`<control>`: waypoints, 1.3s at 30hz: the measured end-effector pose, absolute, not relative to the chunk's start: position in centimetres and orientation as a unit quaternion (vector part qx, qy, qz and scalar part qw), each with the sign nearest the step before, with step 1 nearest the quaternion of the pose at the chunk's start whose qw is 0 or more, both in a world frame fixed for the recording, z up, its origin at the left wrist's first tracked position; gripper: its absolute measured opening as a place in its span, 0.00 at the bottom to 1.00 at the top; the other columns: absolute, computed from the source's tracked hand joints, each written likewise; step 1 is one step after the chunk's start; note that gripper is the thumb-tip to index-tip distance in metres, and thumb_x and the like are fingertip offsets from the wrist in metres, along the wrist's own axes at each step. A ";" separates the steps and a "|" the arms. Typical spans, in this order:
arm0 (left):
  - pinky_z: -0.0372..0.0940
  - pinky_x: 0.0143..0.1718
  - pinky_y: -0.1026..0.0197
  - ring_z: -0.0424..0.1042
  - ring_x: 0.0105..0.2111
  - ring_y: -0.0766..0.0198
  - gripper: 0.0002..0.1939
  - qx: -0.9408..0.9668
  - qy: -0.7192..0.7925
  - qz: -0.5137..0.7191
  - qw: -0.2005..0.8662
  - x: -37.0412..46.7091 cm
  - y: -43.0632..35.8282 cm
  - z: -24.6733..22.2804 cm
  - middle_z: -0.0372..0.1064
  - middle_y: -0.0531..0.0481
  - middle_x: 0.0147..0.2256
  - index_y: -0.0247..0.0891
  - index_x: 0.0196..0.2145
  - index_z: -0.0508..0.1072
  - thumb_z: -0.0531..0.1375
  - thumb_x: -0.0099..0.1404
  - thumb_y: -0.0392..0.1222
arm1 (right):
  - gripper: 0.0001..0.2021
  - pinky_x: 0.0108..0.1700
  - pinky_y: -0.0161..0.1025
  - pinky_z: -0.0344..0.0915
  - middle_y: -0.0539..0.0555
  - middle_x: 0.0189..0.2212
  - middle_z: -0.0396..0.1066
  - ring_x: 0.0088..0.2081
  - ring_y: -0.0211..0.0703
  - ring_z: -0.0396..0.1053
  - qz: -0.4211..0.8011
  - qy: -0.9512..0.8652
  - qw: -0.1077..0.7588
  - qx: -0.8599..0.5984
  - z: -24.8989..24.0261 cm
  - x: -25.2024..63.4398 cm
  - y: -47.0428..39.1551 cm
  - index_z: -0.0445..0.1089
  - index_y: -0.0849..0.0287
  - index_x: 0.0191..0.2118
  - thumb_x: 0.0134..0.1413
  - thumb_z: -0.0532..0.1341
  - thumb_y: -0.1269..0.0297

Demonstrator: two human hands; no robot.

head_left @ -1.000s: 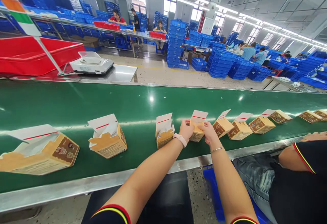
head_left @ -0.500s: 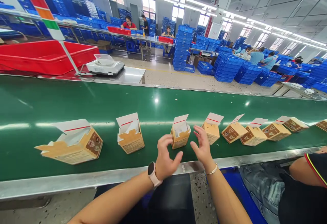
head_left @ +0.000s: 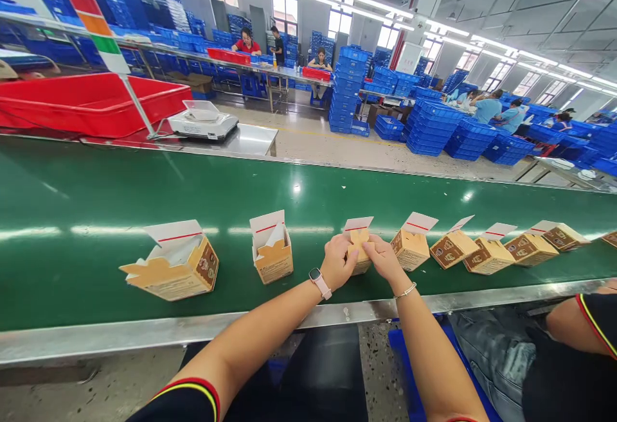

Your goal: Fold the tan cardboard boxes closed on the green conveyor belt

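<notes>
A small cardboard box (head_left: 360, 263) stands on the green conveyor belt, its white lid flap with a red line raised at the back. Both my hands are on it. My left hand (head_left: 338, 263) wraps the left side, thumb on the tan front flap. From the right, my right hand (head_left: 384, 259) grips the same box, thumb pressed near the flap's middle. Left of them, an open box (head_left: 273, 263) shows white wrapping inside. Farther left, a larger-looking open box (head_left: 176, 274) lies turned, front flap spread outward. Just right of my hands is another box (head_left: 411, 252), its tan flaps folded in.
Several brown boxes (head_left: 450, 248) line the belt (head_left: 193, 191) to the right. Beyond the belt are a red bin (head_left: 96, 110), a white scale (head_left: 205, 123) and stacked blue crates (head_left: 348, 88). A seated person's arm (head_left: 571, 325) is close at right.
My hands have gone from hovering apart around the box to gripping it by its front flap. The boxes have shifted rightward along the belt.
</notes>
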State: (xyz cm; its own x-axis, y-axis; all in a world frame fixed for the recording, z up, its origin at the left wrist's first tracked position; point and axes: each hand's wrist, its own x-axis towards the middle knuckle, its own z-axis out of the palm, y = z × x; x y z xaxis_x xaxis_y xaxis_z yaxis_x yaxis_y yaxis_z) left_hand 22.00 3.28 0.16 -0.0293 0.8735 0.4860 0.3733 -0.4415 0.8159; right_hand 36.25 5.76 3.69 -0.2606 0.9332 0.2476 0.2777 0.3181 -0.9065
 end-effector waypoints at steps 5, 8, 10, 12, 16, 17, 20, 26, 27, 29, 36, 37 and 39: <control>0.64 0.46 0.56 0.68 0.45 0.61 0.17 0.428 0.487 0.624 0.437 23.9 4.8 0.7 0.65 0.46 0.43 0.40 0.40 0.60 0.60 0.53 0.32 | 0.16 0.36 0.38 0.63 0.47 0.24 0.65 0.30 0.39 0.64 0.424 -0.494 0.565 -0.507 2.5 35.6 5.9 0.59 0.56 0.20 0.34 0.67 0.56; 0.68 0.40 0.59 0.72 0.35 0.64 0.16 0.335 0.462 0.546 0.614 24.3 5.9 2.1 0.68 0.49 0.35 0.39 0.38 0.60 0.59 0.54 0.29 | 0.20 0.29 0.34 0.60 0.42 0.20 0.60 0.24 0.35 0.60 0.478 -0.383 0.576 -0.541 2.1 36.0 6.7 0.56 0.55 0.23 0.26 0.70 0.59; 0.68 0.38 0.59 0.72 0.32 0.65 0.14 0.294 0.460 0.508 0.666 24.5 6.5 2.9 0.69 0.51 0.32 0.39 0.35 0.61 0.59 0.53 0.26 | 0.21 0.27 0.34 0.59 0.42 0.20 0.61 0.23 0.35 0.61 0.506 -0.359 0.554 -0.556 2.1 36.5 7.2 0.58 0.55 0.24 0.23 0.71 0.62; 0.69 0.37 0.59 0.73 0.31 0.65 0.14 0.282 0.467 0.492 0.679 24.8 6.9 3.2 0.69 0.51 0.30 0.38 0.33 0.62 0.60 0.52 0.25 | 0.21 0.28 0.34 0.61 0.43 0.22 0.64 0.25 0.36 0.64 0.518 -0.353 0.541 -0.561 2.2 37.1 7.5 0.60 0.56 0.26 0.22 0.71 0.66; 0.69 0.38 0.57 0.73 0.31 0.63 0.15 0.287 0.484 0.483 0.671 25.9 7.0 3.6 0.69 0.52 0.29 0.38 0.34 0.63 0.61 0.51 0.26 | 0.17 0.29 0.36 0.64 0.46 0.23 0.68 0.26 0.39 0.68 0.549 -0.353 0.505 -0.564 2.5 38.0 7.6 0.62 0.57 0.26 0.26 0.69 0.69; 0.69 0.38 0.57 0.73 0.32 0.63 0.15 0.285 0.488 0.482 0.670 26.2 6.8 3.8 0.69 0.51 0.30 0.38 0.34 0.63 0.61 0.52 0.26 | 0.16 0.28 0.36 0.64 0.47 0.23 0.69 0.26 0.39 0.68 0.555 -0.351 0.497 -0.567 2.6 38.2 7.5 0.62 0.57 0.26 0.27 0.69 0.69; 0.67 0.44 0.57 0.72 0.38 0.63 0.15 0.314 0.493 0.506 0.635 26.2 4.9 4.5 0.70 0.47 0.37 0.38 0.36 0.63 0.60 0.52 0.25 | 0.15 0.27 0.36 0.64 0.48 0.22 0.70 0.26 0.41 0.69 0.561 -0.347 0.475 -0.583 3.1 38.9 7.3 0.64 0.57 0.26 0.27 0.69 0.68; 0.66 0.43 0.59 0.71 0.41 0.61 0.08 0.502 0.404 0.476 0.598 21.3 -1.4 4.0 0.71 0.45 0.39 0.37 0.35 0.69 0.60 0.55 0.33 | 0.17 0.32 0.37 0.67 0.50 0.29 0.75 0.32 0.44 0.72 0.558 -0.344 0.527 -0.540 4.1 40.2 6.9 0.69 0.57 0.30 0.27 0.70 0.62; 0.66 0.41 0.59 0.71 0.39 0.61 0.07 0.516 0.409 0.473 0.585 20.2 -2.2 3.7 0.72 0.46 0.38 0.37 0.34 0.69 0.59 0.55 0.35 | 0.16 0.32 0.38 0.67 0.50 0.29 0.75 0.33 0.44 0.72 0.557 -0.337 0.534 -0.539 4.2 40.3 6.8 0.69 0.57 0.29 0.27 0.70 0.61; 0.66 0.39 0.59 0.71 0.38 0.61 0.06 0.536 0.437 0.481 0.539 18.7 -3.0 3.2 0.72 0.46 0.37 0.38 0.34 0.70 0.58 0.56 0.37 | 0.16 0.31 0.38 0.66 0.51 0.28 0.75 0.32 0.45 0.72 0.554 -0.332 0.534 -0.546 4.3 40.5 6.5 0.71 0.57 0.28 0.26 0.70 0.59; 0.56 0.55 0.47 0.60 0.55 0.50 0.22 0.769 0.400 0.413 0.278 21.9 -2.1 4.2 0.66 0.42 0.52 0.42 0.49 0.68 0.60 0.55 0.37 | 0.16 0.31 0.35 0.64 0.52 0.29 0.76 0.31 0.42 0.70 0.569 -0.413 0.451 -0.550 4.8 40.8 4.2 0.74 0.59 0.26 0.27 0.72 0.58; 0.55 0.55 0.46 0.57 0.58 0.48 0.25 0.794 0.396 0.386 0.254 22.9 -1.7 4.6 0.63 0.42 0.55 0.43 0.51 0.67 0.61 0.54 0.37 | 0.16 0.32 0.36 0.65 0.52 0.30 0.76 0.33 0.42 0.71 0.573 -0.419 0.449 -0.542 4.8 40.9 3.9 0.74 0.58 0.28 0.29 0.71 0.57; 0.54 0.54 0.45 0.54 0.59 0.46 0.29 0.825 0.393 0.342 0.220 24.6 -0.5 5.2 0.62 0.42 0.57 0.44 0.53 0.65 0.64 0.53 0.37 | 0.17 0.33 0.36 0.65 0.52 0.32 0.76 0.35 0.44 0.71 0.577 -0.425 0.453 -0.530 4.6 41.1 3.3 0.75 0.57 0.31 0.32 0.70 0.54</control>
